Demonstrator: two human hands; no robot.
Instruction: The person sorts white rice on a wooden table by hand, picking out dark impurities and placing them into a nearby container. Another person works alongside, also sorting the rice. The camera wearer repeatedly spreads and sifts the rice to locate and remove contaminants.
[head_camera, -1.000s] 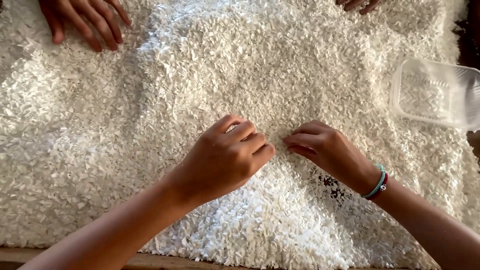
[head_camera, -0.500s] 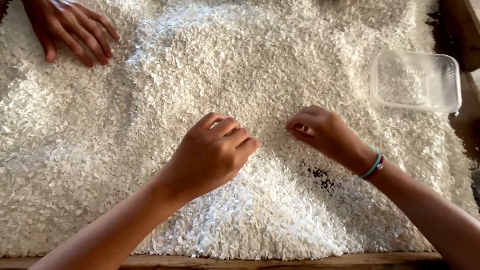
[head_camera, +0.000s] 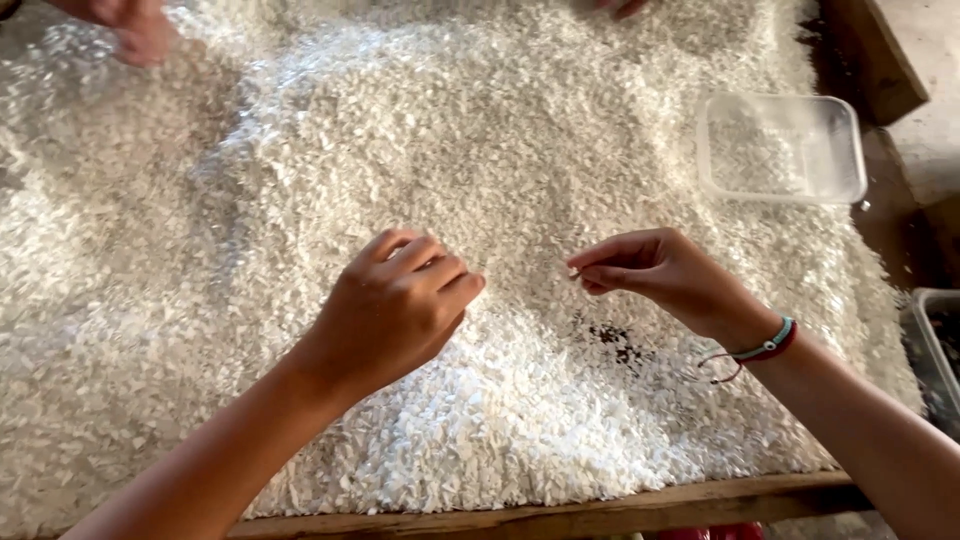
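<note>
White flakes (head_camera: 420, 130) cover the wooden table (head_camera: 560, 505) edge to edge. Left hand (head_camera: 395, 305) hovers just above the flakes, fingers curled loosely, holding nothing visible. Right hand (head_camera: 660, 275) has its fingertips pinched together, possibly on a tiny fleck; too small to tell. Dark specks (head_camera: 615, 342) lie below that wrist. Clear plastic tub (head_camera: 780, 150) rests on the flakes, far right. Another person's hand (head_camera: 135, 30) top left.

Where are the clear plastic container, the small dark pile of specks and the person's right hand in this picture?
clear plastic container (head_camera: 848, 150): head view, on its right wall.
small dark pile of specks (head_camera: 615, 342): head view, on the pile's middle.
right hand (head_camera: 668, 277): head view, on the back of the hand.
</note>
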